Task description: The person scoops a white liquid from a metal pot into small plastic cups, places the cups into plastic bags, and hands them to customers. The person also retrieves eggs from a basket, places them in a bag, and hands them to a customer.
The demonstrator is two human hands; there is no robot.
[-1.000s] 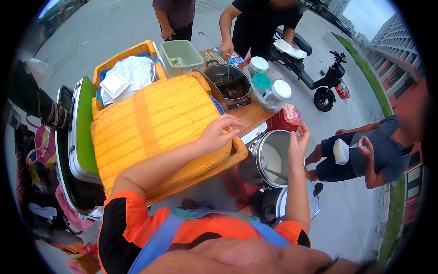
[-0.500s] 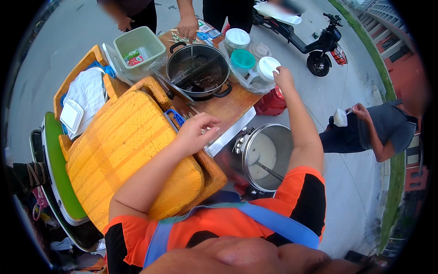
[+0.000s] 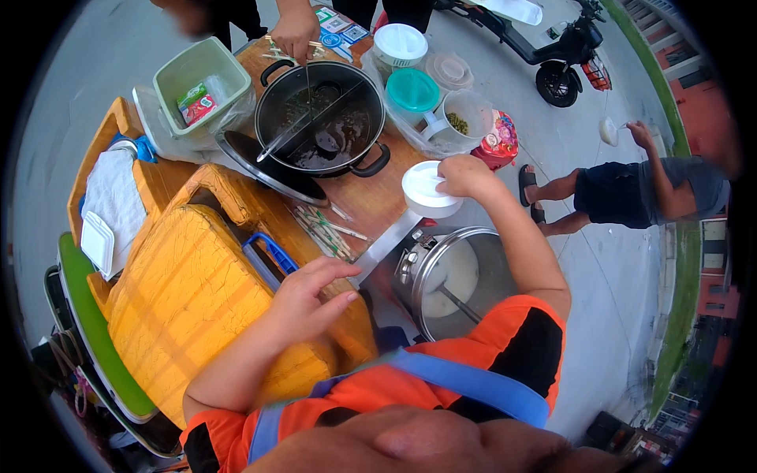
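My right hand [image 3: 465,175] grips a round white lid [image 3: 430,197], held in the air by the table's right edge. Just beyond it stands a lidless white jug [image 3: 471,135] with green bits showing inside. My left hand [image 3: 311,303] hovers, fingers apart and nothing in them, over the near table edge beside the yellow cushioned box [image 3: 229,292]. Wooden skewers [image 3: 327,235] lie past its fingertips. Below my right forearm, a tall steel drum [image 3: 481,264] contains pale liquid and a ladle handle [image 3: 459,303].
A black divided pot [image 3: 371,118] of dark liquid stands on the wooden table [image 3: 378,193]; a co-worker's hand [image 3: 296,30] holds a thin rod in it. Nearby are a green-lidded tub [image 3: 412,92], a pale green bin [image 3: 236,75] and a red packet [image 3: 498,142]. Another person [image 3: 615,193] stands right.
My right hand has lifted the white lid off the jug and brought it nearer, exposing the jug's contents. My left hand has drawn back slightly. The view has shifted.
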